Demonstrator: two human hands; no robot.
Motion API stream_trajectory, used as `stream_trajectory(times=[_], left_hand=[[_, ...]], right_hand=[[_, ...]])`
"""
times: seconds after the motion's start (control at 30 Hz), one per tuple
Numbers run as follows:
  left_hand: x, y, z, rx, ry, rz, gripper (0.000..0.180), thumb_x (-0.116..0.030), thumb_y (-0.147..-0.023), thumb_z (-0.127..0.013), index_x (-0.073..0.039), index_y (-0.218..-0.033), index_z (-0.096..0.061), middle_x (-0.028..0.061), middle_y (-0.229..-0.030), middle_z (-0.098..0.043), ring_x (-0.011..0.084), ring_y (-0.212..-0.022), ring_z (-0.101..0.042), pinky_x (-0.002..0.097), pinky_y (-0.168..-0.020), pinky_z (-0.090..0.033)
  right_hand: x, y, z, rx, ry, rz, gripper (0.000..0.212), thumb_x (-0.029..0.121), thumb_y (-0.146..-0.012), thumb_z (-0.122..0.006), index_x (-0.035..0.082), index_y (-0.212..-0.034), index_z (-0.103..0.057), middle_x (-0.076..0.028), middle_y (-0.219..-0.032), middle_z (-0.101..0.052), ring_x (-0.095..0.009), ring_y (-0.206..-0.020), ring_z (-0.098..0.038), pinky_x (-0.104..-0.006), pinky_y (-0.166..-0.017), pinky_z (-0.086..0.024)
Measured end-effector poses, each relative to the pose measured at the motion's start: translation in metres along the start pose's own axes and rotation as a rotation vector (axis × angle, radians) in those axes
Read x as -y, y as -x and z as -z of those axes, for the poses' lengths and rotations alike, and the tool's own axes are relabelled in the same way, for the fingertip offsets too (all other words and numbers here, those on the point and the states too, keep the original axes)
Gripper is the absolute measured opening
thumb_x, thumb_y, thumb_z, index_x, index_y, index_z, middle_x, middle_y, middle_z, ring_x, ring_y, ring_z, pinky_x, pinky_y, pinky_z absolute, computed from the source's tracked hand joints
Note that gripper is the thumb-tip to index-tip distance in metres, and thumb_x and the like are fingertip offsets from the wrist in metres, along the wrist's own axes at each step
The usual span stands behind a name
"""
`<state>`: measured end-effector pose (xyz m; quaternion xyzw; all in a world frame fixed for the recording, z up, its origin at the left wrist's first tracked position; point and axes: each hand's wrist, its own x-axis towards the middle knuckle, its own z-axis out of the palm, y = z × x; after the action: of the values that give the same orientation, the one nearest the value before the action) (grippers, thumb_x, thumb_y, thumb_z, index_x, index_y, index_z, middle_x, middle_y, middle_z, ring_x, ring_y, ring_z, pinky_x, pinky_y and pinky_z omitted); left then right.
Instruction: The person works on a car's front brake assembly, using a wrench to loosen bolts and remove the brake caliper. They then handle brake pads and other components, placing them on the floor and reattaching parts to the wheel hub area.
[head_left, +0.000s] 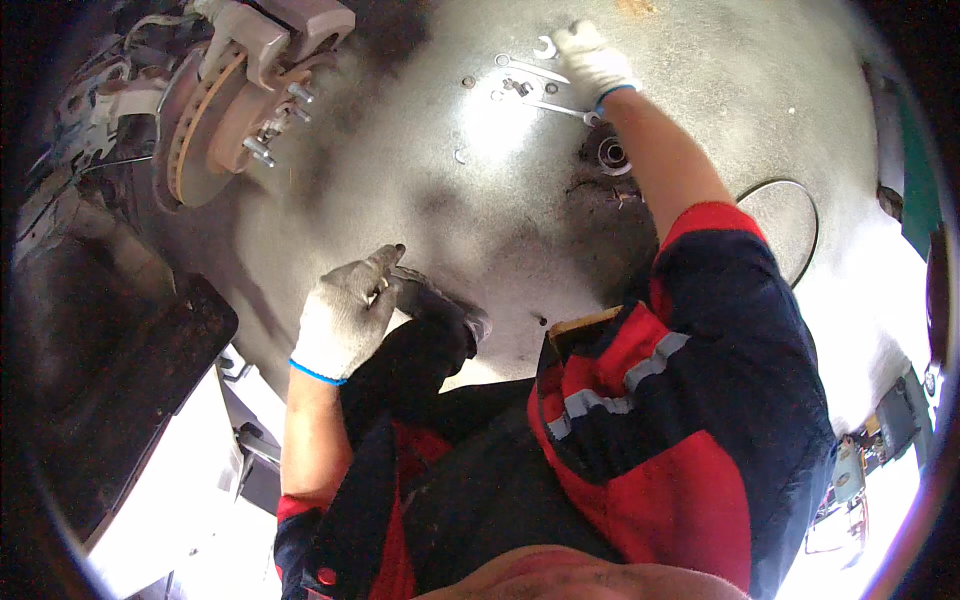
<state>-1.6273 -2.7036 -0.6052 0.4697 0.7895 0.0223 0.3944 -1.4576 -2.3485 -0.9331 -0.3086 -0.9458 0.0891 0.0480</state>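
Wrenches (536,69) lie by my right hand (595,65), its grip too hidden to tell. My left hand (345,308) half-curls; whether it pinches anything, I cannot tell.

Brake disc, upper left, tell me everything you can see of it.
The disc looks like metal: round, grey-faced, with a rusty orange-brown band of slots along its edge. It stands on edge at the upper left, no wheel mounted over it. A grey caliper straddles its upper part, hiding some of it. From its brownish centre, bare metal studs stick out toward the right. Neither the left hand nor the right hand touches it.
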Motion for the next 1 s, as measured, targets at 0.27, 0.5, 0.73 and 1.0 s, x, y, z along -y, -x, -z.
stream_trajectory(times=[0.27,0.5,0.73,1.0], left_hand=[[-0.006,0.030,-0.037,0.092,0.010,0.176,0.043,-0.007,-0.087,-0.071,-0.005,-0.129,-0.067,0.0197,-0.095,-0.071,0.0320,-0.082,-0.071,0.0387,-0.075,-0.057],[-0.012,0.017,-0.062,0.008,0.100,0.231,0.035,-0.012,-0.095,-0.068,-0.004,-0.129,-0.065,0.0150,-0.089,-0.070,0.0230,-0.080,-0.068,0.0346,-0.074,-0.054],[-0.078,-0.093,-0.091,-0.031,1.062,0.265,0.032,-0.031,-0.108,-0.054,-0.003,-0.124,-0.059,0.0003,-0.089,-0.061,0.0091,-0.074,-0.052,0.0248,-0.069,-0.045],[-0.115,-0.128,-0.112,-0.277,0.589,0.237,0.063,-0.031,-0.104,-0.059,-0.002,-0.154,-0.035,0.0118,-0.102,-0.068,0.0158,-0.083,-0.064,0.0321,-0.075,-0.055]], right_hand=[[-0.045,-0.005,0.021,0.010,-0.095,0.016,0.057,0.031,-0.088,-0.064,0.005,-0.138,-0.055,-0.024,-0.143,-0.050,-0.044,-0.130,-0.050,-0.0469,-0.112,-0.043],[-0.024,-0.019,0.100,0.188,0.106,0.041,0.057,0.040,-0.096,-0.056,-0.001,-0.137,-0.054,-0.028,-0.142,-0.053,-0.045,-0.135,-0.048,-0.0462,-0.112,-0.042],[0.043,0.033,0.158,0.692,-0.421,0.501,0.051,0.049,-0.103,-0.049,0.009,-0.135,-0.054,-0.023,-0.107,-0.069,-0.039,-0.102,-0.069,-0.0502,-0.094,-0.054],[-0.005,0.047,0.118,0.477,-0.552,0.073,0.042,0.021,-0.100,-0.043,0.011,-0.139,-0.055,-0.024,-0.108,-0.071,-0.039,-0.102,-0.071,-0.0462,-0.088,-0.058]])
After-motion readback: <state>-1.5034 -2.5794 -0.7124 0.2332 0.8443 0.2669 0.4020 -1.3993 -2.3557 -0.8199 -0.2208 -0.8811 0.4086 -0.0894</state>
